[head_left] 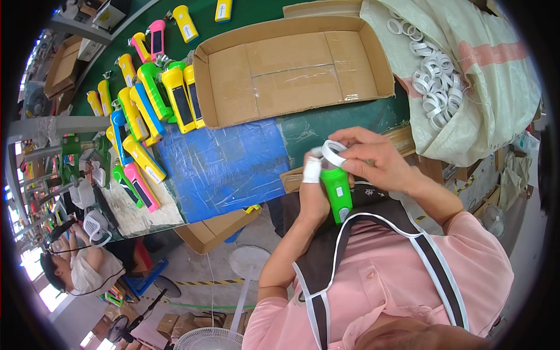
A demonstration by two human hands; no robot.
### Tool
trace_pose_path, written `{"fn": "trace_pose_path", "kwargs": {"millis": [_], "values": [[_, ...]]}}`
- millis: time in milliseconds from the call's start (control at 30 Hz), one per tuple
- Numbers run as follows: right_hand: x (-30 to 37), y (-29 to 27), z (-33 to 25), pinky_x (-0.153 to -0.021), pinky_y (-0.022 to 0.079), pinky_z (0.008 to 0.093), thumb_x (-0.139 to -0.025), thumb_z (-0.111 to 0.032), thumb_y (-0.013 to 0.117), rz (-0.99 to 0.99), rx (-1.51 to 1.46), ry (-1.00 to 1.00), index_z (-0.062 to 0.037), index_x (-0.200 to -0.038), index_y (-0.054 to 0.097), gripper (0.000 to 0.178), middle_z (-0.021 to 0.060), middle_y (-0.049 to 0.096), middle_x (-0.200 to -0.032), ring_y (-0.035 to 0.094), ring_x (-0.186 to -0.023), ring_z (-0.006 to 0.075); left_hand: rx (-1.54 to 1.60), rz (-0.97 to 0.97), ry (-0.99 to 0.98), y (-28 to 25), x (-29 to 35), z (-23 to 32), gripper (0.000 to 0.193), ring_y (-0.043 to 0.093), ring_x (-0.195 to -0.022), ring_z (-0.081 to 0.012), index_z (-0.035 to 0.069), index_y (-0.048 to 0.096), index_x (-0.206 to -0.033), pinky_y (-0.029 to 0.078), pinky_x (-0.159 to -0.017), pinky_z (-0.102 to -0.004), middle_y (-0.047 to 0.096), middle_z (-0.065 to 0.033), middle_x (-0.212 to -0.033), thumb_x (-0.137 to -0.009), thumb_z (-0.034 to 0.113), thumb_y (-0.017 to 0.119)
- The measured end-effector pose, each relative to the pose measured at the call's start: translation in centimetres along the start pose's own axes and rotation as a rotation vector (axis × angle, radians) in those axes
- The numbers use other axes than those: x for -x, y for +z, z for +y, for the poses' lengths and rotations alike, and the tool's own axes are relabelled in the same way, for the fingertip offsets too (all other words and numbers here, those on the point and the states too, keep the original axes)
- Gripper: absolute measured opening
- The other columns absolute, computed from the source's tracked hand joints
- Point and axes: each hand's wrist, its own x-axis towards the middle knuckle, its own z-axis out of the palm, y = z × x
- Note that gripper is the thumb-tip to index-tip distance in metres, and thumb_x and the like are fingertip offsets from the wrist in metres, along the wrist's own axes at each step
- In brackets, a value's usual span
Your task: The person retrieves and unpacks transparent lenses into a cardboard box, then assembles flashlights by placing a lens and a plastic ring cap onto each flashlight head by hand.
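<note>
My left hand (313, 198), with a white wrap around one finger, is closed around a green flashlight body (336, 192) held upright in front of my apron. Over its wide top end my right hand (376, 160) pinches a white plastic ring (333, 153) between thumb and fingers. The ring is tilted at the rim; whether it is seated there I cannot tell. My left fingertips are partly blurred behind the ring. Many similar white rings (434, 84) lie loose on a woven sack to the far right.
An open, shallow cardboard box (291, 70) sits on the green-topped table. Left of it lie several yellow, blue, pink and green flashlights (140, 111). Blue sheeting (227, 166) covers the table's near part. The woven sack (484, 111) drapes at right; a co-worker (87, 268) is at lower left.
</note>
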Motion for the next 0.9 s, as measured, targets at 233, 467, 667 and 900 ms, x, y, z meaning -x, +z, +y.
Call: {"fn": "trace_pose_path", "kwargs": {"millis": [233,467,667,900], "values": [[-2.7,-1.6,-1.1,-0.089,0.05,0.032,-0.084,-0.012,0.075,-0.297,-0.042,0.206,-0.0009,-0.094,0.07,0.016,0.0148,0.066,-0.114,0.066,-0.096,0.0196,-0.609,-0.166,0.309,-1.9,0.4,0.9,0.054,0.064,-0.097,-0.018,0.003,0.042,-0.125,0.054,-0.083,-0.0339,0.059,-0.0091,-0.108,-0.081,-0.003,0.072],[-2.1,-1.4,0.0,-0.094,0.047,0.0311,-0.084,-0.01,0.076,-0.334,-0.133,0.247,0.0011,-0.086,0.065,0.016,0.0182,0.064,-0.122,0.06,-0.109,0.0169,-0.68,-0.068,0.302,-1.4,0.7,1.3,0.043,0.061,-0.095,-0.0123,0.002,0.052,-0.113,0.051,-0.082,-0.0283,0.06,-0.0056,-0.104,-0.078,-0.001,0.076],[-2.1,-1.6,1.6,-0.095,0.047,0.0318,-0.089,-0.008,0.07,-0.41,-0.528,0.284,0.0008,-0.09,0.064,0.01,0.0228,0.058,-0.13,0.058,-0.111,0.0184,-0.654,-0.118,0.273,-1.8,0.5,0.9,0.039,0.058,-0.094,-0.0104,0.004,0.052,-0.109,0.049,-0.081,-0.0274,0.058,-0.003,-0.1,-0.077,-0.002,0.075],[-2.8,-2.2,1.9,-0.094,0.046,0.0322,-0.088,-0.009,0.071,-0.509,-0.464,0.28,0.0003,-0.09,0.064,0.012,0.0225,0.059,-0.13,0.059,-0.111,0.0192,-0.623,-0.09,0.34,-2.2,0.3,0.1,0.037,0.062,-0.081,-0.0163,0.005,0.052,-0.102,0.05,-0.075,-0.0304,0.064,-0.0096,-0.089,-0.074,0.01,0.076]]}}
